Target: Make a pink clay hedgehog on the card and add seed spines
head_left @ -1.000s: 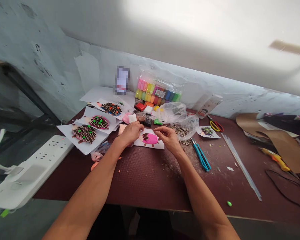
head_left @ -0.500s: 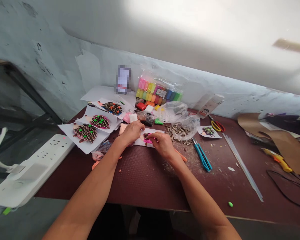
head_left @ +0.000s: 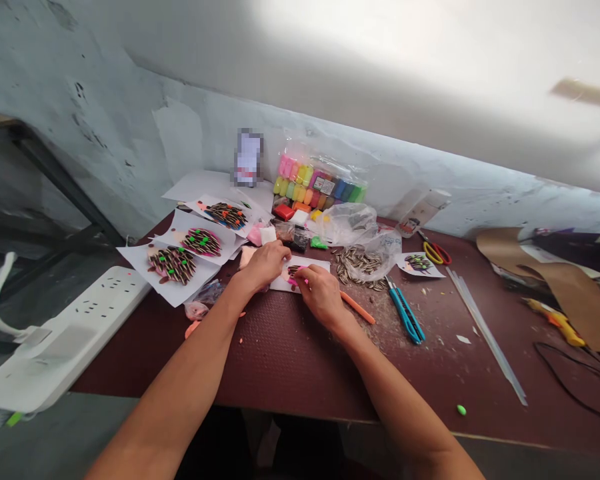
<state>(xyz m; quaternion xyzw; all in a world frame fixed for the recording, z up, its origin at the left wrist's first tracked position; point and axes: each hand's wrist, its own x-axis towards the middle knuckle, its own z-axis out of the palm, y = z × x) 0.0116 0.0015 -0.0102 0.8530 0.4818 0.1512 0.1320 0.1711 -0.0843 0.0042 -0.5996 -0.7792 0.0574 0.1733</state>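
A small white paper card (head_left: 322,264) lies on the table under both hands. On it is a patch of pink clay (head_left: 289,281) with several dark striped sunflower seeds (head_left: 294,271) stuck in it. My left hand (head_left: 266,265) is closed at the card's left edge, fingertips on its upper side. Over the right part of the pink clay, my right hand (head_left: 322,292) has thumb and fingers pinched together; whatever is between them is hidden. A loose pile of sunflower seeds (head_left: 353,263) lies right of the card, partly under a clear plastic bag (head_left: 380,257).
Seed-covered hedgehog cards (head_left: 173,265) lie at left by a white power strip (head_left: 87,313). Packs of coloured clay (head_left: 320,183) lean on the wall. An orange stick-like tool (head_left: 358,308), blue cutter (head_left: 406,312), scissors (head_left: 434,253), clear glue sticks (head_left: 487,337) and yellow glue gun (head_left: 560,323) are at right.
My right hand has shifted slightly left and down over the pink clay, uncovering more of the orange tool. The left hand stays at the card's edge.
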